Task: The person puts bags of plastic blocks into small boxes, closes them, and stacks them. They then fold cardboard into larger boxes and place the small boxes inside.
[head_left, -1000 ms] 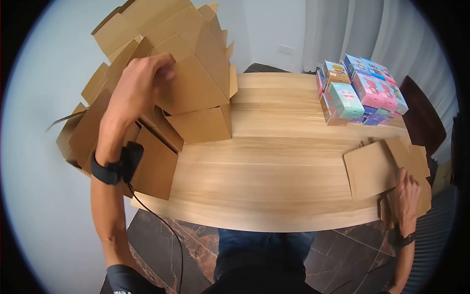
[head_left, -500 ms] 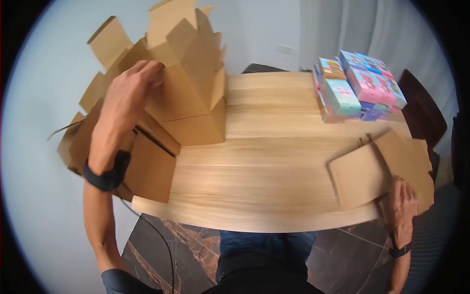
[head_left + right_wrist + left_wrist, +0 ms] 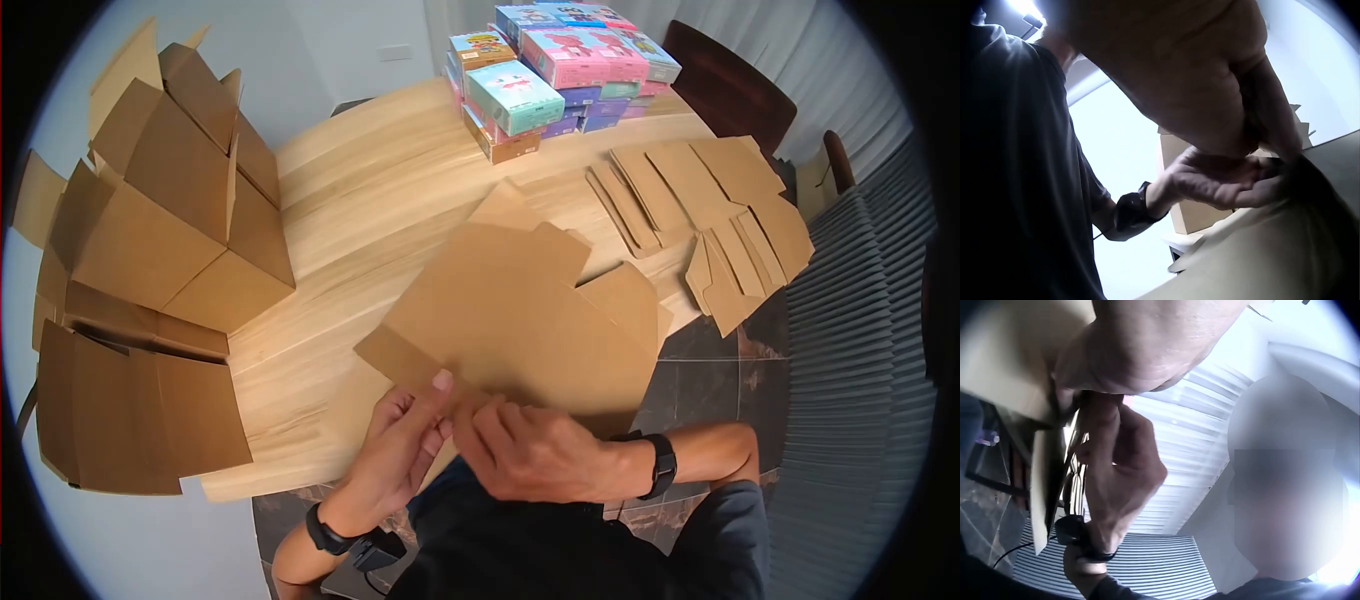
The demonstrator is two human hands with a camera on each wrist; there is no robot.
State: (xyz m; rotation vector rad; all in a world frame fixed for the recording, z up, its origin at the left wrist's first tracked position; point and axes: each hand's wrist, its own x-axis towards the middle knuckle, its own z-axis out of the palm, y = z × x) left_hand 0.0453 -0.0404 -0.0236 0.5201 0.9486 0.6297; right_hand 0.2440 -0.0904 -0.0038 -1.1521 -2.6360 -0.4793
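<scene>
A flattened cardboard box [image 3: 515, 300] lies slanted over the front of the table, its near edge by my body. My left hand [image 3: 402, 445] pinches that edge, thumb on top. Right beside it, my right hand [image 3: 540, 450] grips the same edge with curled fingers. In the left wrist view the right hand [image 3: 1122, 472] meets the left hand [image 3: 1154, 344] at the cardboard. The right wrist view has the left hand [image 3: 1216, 184] palm up under the right hand [image 3: 1191, 81]; the fingertips are partly hidden in shadow.
Opened cardboard boxes [image 3: 180, 240] stand at the left of the wooden table [image 3: 350, 150]. Small colourful boxes [image 3: 515, 95] are stacked at the back. More flattened cardboard [image 3: 690, 190] lies at the right edge, past which a dark chair [image 3: 730, 85] stands.
My left hand has left the standing boxes and come to the front middle. My right hand has brought a flattened box from the right pile toward my body. The head view has turned right.
</scene>
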